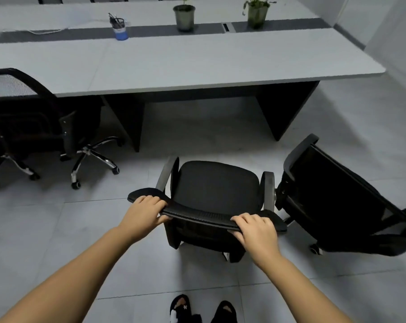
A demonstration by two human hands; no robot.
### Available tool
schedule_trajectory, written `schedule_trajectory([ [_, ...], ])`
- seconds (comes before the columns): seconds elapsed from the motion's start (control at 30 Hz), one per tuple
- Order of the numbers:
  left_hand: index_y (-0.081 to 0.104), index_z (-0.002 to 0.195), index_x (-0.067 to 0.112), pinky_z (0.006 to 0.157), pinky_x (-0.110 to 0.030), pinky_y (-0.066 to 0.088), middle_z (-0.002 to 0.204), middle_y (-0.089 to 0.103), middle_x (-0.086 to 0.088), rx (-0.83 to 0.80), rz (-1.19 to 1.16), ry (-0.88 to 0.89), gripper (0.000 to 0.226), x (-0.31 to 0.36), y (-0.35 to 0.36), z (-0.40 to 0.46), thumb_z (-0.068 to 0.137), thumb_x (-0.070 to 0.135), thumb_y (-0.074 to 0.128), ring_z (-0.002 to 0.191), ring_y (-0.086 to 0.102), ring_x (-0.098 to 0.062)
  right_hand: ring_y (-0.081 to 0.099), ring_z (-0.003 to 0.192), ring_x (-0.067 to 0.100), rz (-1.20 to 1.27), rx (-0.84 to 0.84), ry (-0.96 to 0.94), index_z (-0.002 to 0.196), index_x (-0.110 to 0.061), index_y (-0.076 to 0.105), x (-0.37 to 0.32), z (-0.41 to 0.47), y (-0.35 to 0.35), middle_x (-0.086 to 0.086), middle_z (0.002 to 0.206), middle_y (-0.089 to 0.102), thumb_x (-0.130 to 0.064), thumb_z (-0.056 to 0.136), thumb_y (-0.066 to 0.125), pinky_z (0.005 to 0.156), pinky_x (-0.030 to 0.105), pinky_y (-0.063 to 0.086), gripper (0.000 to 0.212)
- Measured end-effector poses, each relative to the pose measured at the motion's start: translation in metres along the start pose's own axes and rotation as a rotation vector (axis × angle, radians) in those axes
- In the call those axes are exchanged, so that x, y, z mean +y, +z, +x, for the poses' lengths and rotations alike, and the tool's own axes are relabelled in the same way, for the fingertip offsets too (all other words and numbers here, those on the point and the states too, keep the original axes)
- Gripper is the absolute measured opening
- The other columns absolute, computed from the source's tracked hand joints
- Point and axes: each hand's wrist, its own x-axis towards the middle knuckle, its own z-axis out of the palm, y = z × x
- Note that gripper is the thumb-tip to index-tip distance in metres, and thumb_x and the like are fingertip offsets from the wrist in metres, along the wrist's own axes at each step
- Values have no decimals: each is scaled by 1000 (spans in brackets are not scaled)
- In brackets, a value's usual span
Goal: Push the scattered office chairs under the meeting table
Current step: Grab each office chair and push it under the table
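A black office chair [217,183] stands on the floor in front of me, its seat facing the long grey meeting table [197,64]. My left hand [143,212] grips the left end of the chair's backrest top edge. My right hand [255,228] grips the right end of the same edge. A gap of floor lies between the chair and the table's front edge. A second black chair [341,199] stands just to the right, turned sideways. A third chair [34,117] sits at the left, partly under the table.
On the table stand a blue pen cup [120,27] and two potted plants [184,16] [256,12]. Dark table legs [127,122] [283,110] frame an opening straight ahead. My feet [202,310] are on the tiled floor behind the chair.
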Motion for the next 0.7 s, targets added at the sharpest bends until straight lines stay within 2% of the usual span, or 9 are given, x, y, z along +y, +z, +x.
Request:
schedule_trajectory([
  [0.07, 65, 79, 17, 69, -31, 46, 71, 63, 1, 40, 24, -7, 32, 4, 4, -3, 78, 48, 58, 67, 60, -23, 62, 61, 18, -24, 10, -35, 84, -25, 67, 5, 1, 2, -7, 73, 66, -37, 54, 83, 54, 30, 45, 36],
  [0.13, 63, 75, 17, 68, -28, 37, 67, 60, 1, 82, 61, -15, 39, 9, 6, -5, 78, 51, 43, 62, 58, -22, 62, 61, 18, -40, 14, -58, 83, -25, 67, 11, 4, 3, -7, 74, 65, -36, 53, 84, 54, 30, 45, 37],
  [0.2, 63, 74, 16, 66, -30, 30, 67, 59, 0, 107, 74, -22, 42, 15, 9, -4, 77, 50, 37, 61, 57, -23, 62, 62, 19, -63, 19, -76, 82, -25, 66, 20, 11, 4, -6, 73, 65, -35, 50, 84, 53, 31, 45, 38],
  [0.43, 60, 75, 19, 70, -29, 27, 70, 58, 3, 147, 32, -106, 40, 15, 11, 14, 79, 49, 35, 64, 57, -21, 61, 62, 18, -94, 14, -141, 81, -24, 64, 41, 44, 8, -6, 74, 65, -35, 54, 82, 55, 31, 45, 35],
  [0.6, 59, 78, 18, 74, -29, 27, 75, 61, 2, 157, -29, -148, 39, -12, 13, 35, 79, 51, 37, 70, 58, -23, 60, 60, 21, -94, 40, -167, 79, -22, 63, 37, 88, 16, -4, 71, 64, -36, 56, 81, 54, 31, 43, 32],
  [0.7, 59, 77, 18, 72, -31, 26, 74, 61, 1, 162, -7, -164, 39, -39, 12, 54, 78, 50, 37, 67, 58, -25, 58, 57, 22, -96, 50, -182, 75, -21, 61, 28, 127, 21, -3, 67, 61, -37, 58, 80, 52, 32, 42, 29],
])
